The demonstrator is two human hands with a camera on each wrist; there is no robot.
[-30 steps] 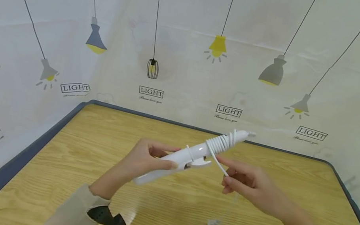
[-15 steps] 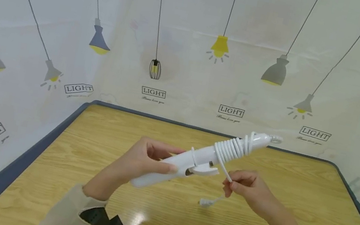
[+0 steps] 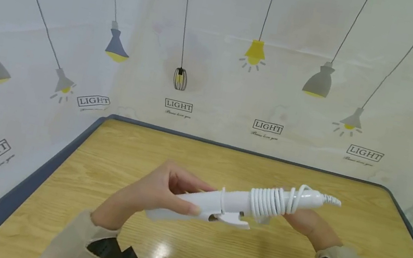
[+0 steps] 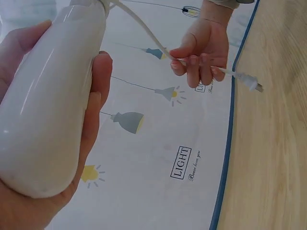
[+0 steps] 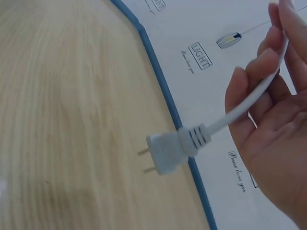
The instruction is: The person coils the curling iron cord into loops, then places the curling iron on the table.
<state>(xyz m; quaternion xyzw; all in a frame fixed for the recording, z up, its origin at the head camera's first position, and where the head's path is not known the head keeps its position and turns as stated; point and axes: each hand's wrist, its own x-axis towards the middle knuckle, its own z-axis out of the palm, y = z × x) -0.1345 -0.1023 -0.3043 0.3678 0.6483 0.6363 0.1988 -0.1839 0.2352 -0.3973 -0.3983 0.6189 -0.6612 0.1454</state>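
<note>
A white curling iron with a small lever lies almost level in the head view, above the table. White cord is coiled around its right part. My left hand grips its thick, rounded end, thumb on the near side. Behind the coils, my right hand is partly hidden in the head view. In the left wrist view, the right hand pinches the cord between thumb and fingers. A two-pin plug hangs free at the cord's end, just past the right hand's fingers.
Below the hands is a wood-grain table with a dark blue edge. Whitish walls printed with lamps stand behind it and at both sides. Black wrist straps sit over both sleeves.
The curling iron has tilted from slanting up to nearly level, and its corded end has moved right and down. My right hand has carried the cord from in front to behind the iron.
</note>
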